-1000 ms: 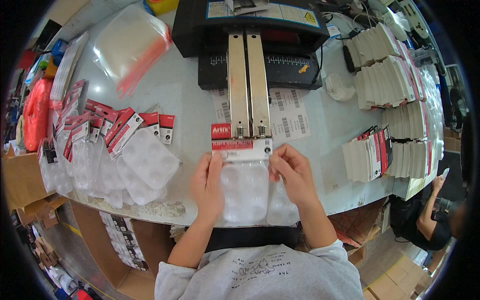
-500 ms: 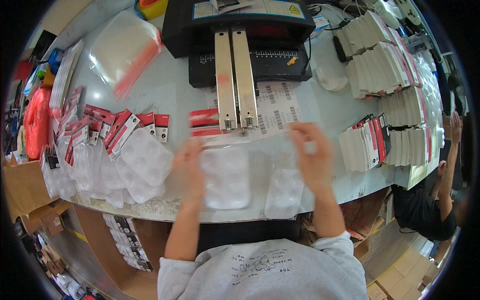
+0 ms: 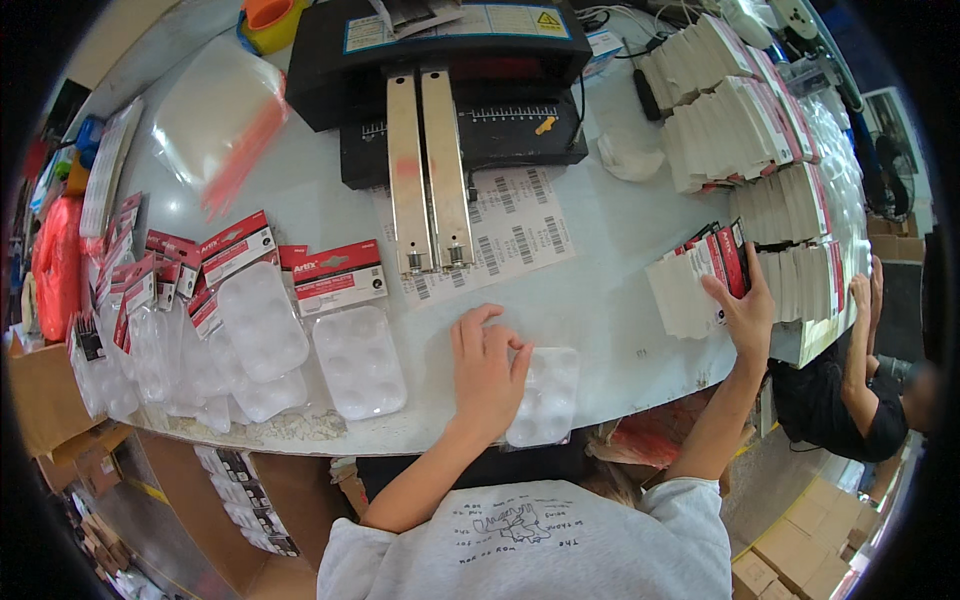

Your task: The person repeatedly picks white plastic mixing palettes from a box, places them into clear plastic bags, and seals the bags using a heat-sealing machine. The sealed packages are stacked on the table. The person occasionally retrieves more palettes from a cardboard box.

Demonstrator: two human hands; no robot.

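Over at the bench [image 3: 620, 285], the person in grey has the left hand [image 3: 488, 365] low in front of the body, fingers loosely curled and the thumb standing off from them, with nothing visible in the grasp. Just beside that hand, partly behind the thumb, a white plastic tray [image 3: 548, 400] with round hollows lies near the front edge; from where I stand I cannot tell whether skin and plastic touch.

The right hand [image 3: 742, 300] is out to the side, at the near end of a short stack of cards [image 3: 685, 300]. Its thumb is on one side of the red and black end cards and its fingers on the other; whether it pinches them firmly, I cannot tell.

To the left of the left hand, a bagged tray [image 3: 360, 365] lies flat, a red and white header card [image 3: 340, 280] at its top. It sits right by a heap of similar packs [image 3: 215, 340], jumbled toward the left end.

At the back stands a black machine [image 3: 440, 60], two metal rails [image 3: 430, 170] reaching forward from it above a sheet of barcode labels [image 3: 520, 220]. Clear bags [image 3: 215, 110] with a red edge lie to its left, and taller rows of cards [image 3: 735, 130] fill the right side. Beyond them, another person [image 3: 825, 410] in black has both arms raised.
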